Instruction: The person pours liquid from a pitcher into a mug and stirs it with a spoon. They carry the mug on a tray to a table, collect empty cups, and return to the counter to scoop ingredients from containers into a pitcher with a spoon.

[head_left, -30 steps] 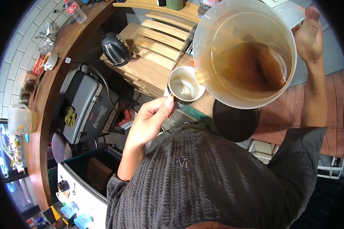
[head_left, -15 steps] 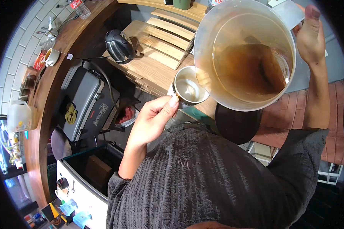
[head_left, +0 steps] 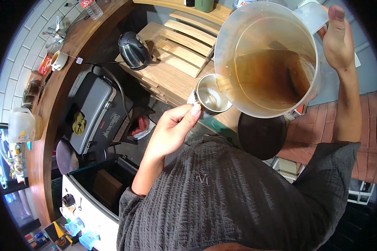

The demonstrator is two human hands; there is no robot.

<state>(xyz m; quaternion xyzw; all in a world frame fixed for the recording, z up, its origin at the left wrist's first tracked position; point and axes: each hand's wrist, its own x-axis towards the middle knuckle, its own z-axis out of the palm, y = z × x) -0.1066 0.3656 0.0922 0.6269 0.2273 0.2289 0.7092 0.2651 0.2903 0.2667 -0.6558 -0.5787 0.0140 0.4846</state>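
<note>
My left hand (head_left: pixel 171 129) is closed on the handle of a mug (head_left: pixel 209 102) with a pale inside and a dark pattern outside. The mug leans toward a large translucent plastic pitcher (head_left: pixel 255 35). Brown liquid (head_left: pixel 266 75) pools low in the pitcher, with a darker patch at its right. The pitcher's spout (head_left: pixel 224 85) overlaps the mug's rim in this view. At the upper right, my right hand (head_left: pixel 338 44) grips the pitcher's handle, thumb up and the other fingers mostly hidden.
Beyond the mug stands a wooden slatted surface (head_left: pixel 184 46) with a black kettle (head_left: pixel 134 50). A curved wooden counter (head_left: pixel 65 79) on the left carries a teacup (head_left: pixel 59 60) with a tea-bag tag. Below are a grey case (head_left: pixel 90 108) and a dark round seat (head_left: pixel 262 136).
The mug and my left hand have shifted slightly right. The pitcher has risen a little in view, its handle and my right hand edging left. Both holds stay the same.
</note>
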